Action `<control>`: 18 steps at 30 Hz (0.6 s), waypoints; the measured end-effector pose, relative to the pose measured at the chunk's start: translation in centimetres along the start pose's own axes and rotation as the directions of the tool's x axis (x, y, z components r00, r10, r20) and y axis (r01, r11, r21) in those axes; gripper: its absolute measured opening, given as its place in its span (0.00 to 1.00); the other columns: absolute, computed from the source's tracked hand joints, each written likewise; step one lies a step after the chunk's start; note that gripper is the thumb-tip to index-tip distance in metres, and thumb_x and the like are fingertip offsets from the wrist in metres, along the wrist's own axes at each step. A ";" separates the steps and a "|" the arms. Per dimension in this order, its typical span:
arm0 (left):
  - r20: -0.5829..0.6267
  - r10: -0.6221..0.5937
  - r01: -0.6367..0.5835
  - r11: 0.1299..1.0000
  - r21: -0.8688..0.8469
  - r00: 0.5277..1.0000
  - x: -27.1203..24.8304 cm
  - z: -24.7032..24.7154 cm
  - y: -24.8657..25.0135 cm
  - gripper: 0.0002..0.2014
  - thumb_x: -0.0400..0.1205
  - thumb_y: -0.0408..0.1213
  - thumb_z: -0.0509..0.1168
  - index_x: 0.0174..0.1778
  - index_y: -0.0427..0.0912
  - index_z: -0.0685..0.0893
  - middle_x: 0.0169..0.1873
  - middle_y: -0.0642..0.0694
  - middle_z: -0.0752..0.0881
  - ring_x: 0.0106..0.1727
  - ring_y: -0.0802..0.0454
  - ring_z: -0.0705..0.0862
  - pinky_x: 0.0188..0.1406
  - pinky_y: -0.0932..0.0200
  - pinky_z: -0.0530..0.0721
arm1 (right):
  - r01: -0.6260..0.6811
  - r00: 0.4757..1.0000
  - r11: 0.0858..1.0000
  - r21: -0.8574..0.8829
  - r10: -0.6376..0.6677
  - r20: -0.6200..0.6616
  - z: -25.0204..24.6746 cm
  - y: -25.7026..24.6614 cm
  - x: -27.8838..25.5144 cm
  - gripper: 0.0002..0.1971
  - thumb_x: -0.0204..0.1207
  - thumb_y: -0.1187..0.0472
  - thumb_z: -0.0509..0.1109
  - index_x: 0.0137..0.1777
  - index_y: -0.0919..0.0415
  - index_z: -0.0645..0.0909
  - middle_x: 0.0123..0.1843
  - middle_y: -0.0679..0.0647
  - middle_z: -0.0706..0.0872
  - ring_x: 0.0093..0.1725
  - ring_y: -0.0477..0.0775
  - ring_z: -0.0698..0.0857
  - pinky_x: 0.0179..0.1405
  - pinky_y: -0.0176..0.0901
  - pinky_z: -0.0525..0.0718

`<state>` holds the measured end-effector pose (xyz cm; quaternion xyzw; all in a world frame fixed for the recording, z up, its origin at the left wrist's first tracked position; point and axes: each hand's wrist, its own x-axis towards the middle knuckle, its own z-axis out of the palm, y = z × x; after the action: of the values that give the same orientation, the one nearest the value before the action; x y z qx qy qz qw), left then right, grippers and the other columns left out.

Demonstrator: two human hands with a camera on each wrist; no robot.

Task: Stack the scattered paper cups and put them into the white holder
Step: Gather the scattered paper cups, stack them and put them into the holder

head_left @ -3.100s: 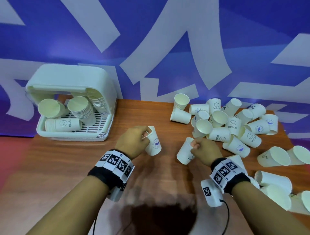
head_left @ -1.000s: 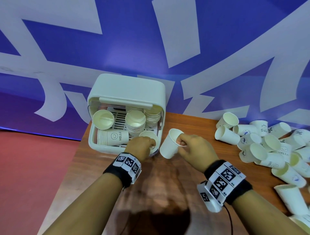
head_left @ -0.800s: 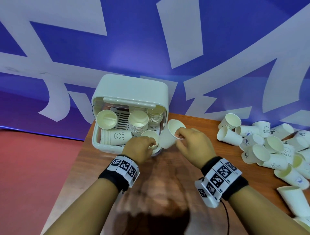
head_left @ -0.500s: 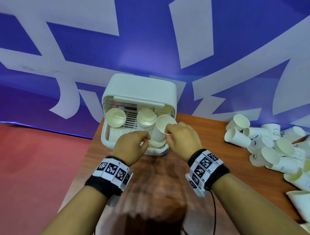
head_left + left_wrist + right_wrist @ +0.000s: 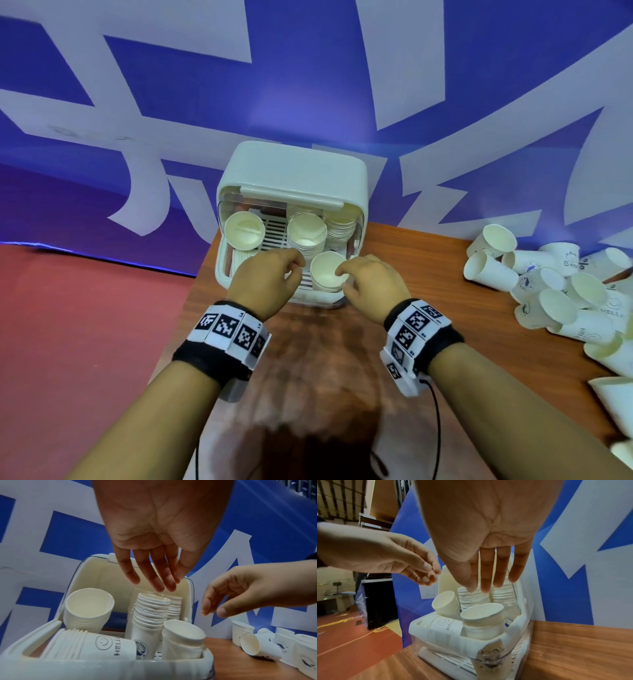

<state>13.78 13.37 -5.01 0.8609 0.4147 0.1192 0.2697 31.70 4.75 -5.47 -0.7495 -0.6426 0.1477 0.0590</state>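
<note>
The white holder (image 5: pixel 291 171) stands open at the table's far left corner, with several stacks of paper cups inside. At its front right corner stands a short nested stack of cups (image 5: pixel 327 274), upright and free of both hands (image 5: pixel 183 639) (image 5: pixel 482 620). My left hand (image 5: pixel 274 277) hovers just left of that stack, fingers straight and holding nothing (image 5: pixel 154 584). My right hand (image 5: pixel 366 284) hovers just right of it, fingers straight, also holding nothing (image 5: pixel 488 586). The scattered cups (image 5: pixel 555 291) lie in a pile at the table's right.
Inside the holder a stack leans at the back left (image 5: pixel 244 230), a tall stack (image 5: pixel 306 231) stands in the middle, and a "HELLO" stack (image 5: pixel 102 646) lies along the front. The wooden table (image 5: pixel 428 260) ends at the holder's left; red floor (image 5: pixel 85 325) lies beyond.
My left hand set its cup in the holder's front right corner. My right hand carried its cup over, dropped it into that one, and both hands let go.
</note>
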 end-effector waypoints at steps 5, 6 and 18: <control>-0.009 0.052 -0.052 0.997 -0.050 0.999 0.2 0.9 3.2 0.07 0.80 0.38 0.62 0.48 0.49 0.85 0.43 0.54 0.89 0.48 0.53 0.85 0.46 0.53 0.83 | -0.079 0.994 0.994 0.073 0.084 -0.068 -1.2 2.6 -3.6 0.12 0.77 0.58 0.63 0.58 0.54 0.82 0.57 0.51 0.85 0.58 0.55 0.80 0.55 0.46 0.76; 0.002 0.066 -0.065 0.996 -0.057 0.998 0.3 1.3 4.2 0.07 0.80 0.38 0.62 0.49 0.49 0.85 0.43 0.54 0.89 0.48 0.53 0.85 0.46 0.53 0.83 | -0.100 0.991 0.991 0.086 0.107 -0.078 -1.4 3.5 -4.6 0.11 0.77 0.58 0.64 0.58 0.54 0.82 0.57 0.51 0.85 0.58 0.54 0.80 0.55 0.46 0.77; 0.190 0.269 -0.261 0.963 -0.065 0.944 3.5 11.7 19.7 0.08 0.80 0.38 0.61 0.50 0.49 0.84 0.50 0.54 0.86 0.52 0.53 0.83 0.53 0.53 0.82 | -0.380 0.911 0.908 0.175 0.400 -0.098 -3.0 18.5 -17.4 0.07 0.78 0.57 0.65 0.53 0.56 0.81 0.53 0.51 0.86 0.52 0.54 0.83 0.48 0.47 0.81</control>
<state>33.78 1.72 -3.64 0.9110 0.2639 0.0764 0.3075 47.86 -15.10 -5.23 -0.8643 -0.4611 0.1553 0.1277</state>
